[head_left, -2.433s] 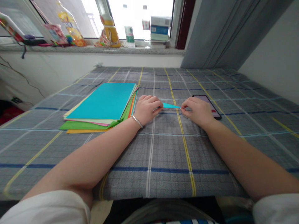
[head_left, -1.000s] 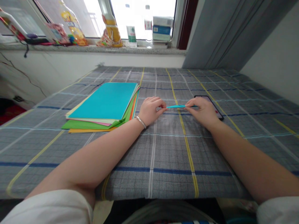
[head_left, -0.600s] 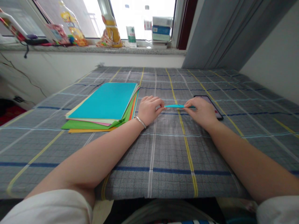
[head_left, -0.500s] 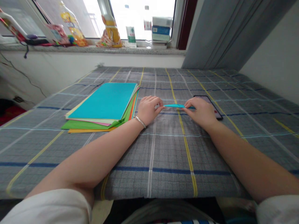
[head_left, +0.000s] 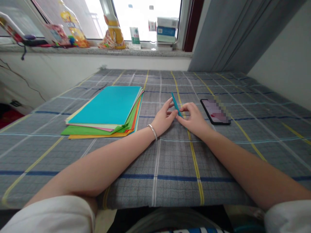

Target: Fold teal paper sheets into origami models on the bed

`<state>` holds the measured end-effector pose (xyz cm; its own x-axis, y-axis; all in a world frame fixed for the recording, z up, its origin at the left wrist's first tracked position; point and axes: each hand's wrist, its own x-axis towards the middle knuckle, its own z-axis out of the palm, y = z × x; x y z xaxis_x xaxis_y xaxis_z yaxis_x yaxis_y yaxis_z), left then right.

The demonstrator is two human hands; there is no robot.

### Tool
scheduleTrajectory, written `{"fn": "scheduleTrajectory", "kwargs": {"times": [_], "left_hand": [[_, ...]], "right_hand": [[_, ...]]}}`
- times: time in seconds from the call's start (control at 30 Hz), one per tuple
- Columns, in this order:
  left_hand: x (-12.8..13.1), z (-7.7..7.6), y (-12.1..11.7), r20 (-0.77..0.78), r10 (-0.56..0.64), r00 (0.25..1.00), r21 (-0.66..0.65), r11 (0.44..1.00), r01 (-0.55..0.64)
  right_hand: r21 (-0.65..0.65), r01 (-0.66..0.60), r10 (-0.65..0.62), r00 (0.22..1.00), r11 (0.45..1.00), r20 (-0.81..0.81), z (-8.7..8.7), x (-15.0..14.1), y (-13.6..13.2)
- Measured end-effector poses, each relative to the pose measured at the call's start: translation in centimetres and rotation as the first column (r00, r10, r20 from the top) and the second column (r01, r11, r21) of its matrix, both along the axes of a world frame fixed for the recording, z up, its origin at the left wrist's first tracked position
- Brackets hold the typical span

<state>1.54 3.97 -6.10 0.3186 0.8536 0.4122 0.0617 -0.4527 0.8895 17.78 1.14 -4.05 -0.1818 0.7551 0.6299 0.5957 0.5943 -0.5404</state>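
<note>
A narrow folded piece of blue paper (head_left: 176, 103) is held between my two hands above the middle of the table. It is turned nearly edge-on and slants from upper left to lower right. My left hand (head_left: 164, 116), with a silver bangle at the wrist, pinches it from the left. From the right, my right hand (head_left: 193, 119) grips its lower part between thumb and fingers. The hands almost touch at the thumbs. Left of them lies a stack of coloured paper (head_left: 107, 105) with a blue sheet on top and green, orange and pink edges showing below.
A phone (head_left: 215, 111) lies right of my right hand, its screen partly blurred. A grey checked cloth (head_left: 136, 191) covers the table. Bottles, a snack bag and boxes (head_left: 167, 30) stand on the windowsill (head_left: 145, 53). A grey curtain (head_left: 228, 35) hangs at the back right.
My hands have come closer together, the right moving left, off the phone. The blue paper has turned from lying level between them to a steep slant.
</note>
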Motion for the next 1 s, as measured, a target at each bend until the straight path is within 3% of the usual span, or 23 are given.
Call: {"fn": "scheduleTrajectory", "kwargs": {"times": [0.1,0.23,0.4,0.7,1.0], "left_hand": [[-0.2,0.0,0.2,0.027,-0.051,0.998,-0.023,0.998,0.052],[-0.5,0.2,0.5,0.035,-0.079,0.996,-0.021,0.997,0.08],[-0.9,0.4,0.8,0.055,-0.116,0.992,-0.051,0.992,0.119],[-1.1,0.4,0.9,0.054,-0.067,0.996,-0.124,0.99,0.073],[-1.1,0.9,0.6,0.118,-0.156,0.981,-0.197,0.964,0.177]], "right_hand": [[-0.179,-0.168,0.135,0.974,0.97,-0.182,-0.6,0.3,0.2],[-0.378,-0.308,0.179,0.923,0.873,-0.339,-0.8,0.7,0.3],[-0.381,-0.329,0.172,0.904,0.864,-0.391,-0.8,0.6,0.3],[-0.422,-0.306,0.122,0.904,0.854,-0.409,-0.7,0.2,0.1],[-0.409,-0.251,0.096,0.927,0.877,-0.362,-0.9,0.3,0.3]]}}
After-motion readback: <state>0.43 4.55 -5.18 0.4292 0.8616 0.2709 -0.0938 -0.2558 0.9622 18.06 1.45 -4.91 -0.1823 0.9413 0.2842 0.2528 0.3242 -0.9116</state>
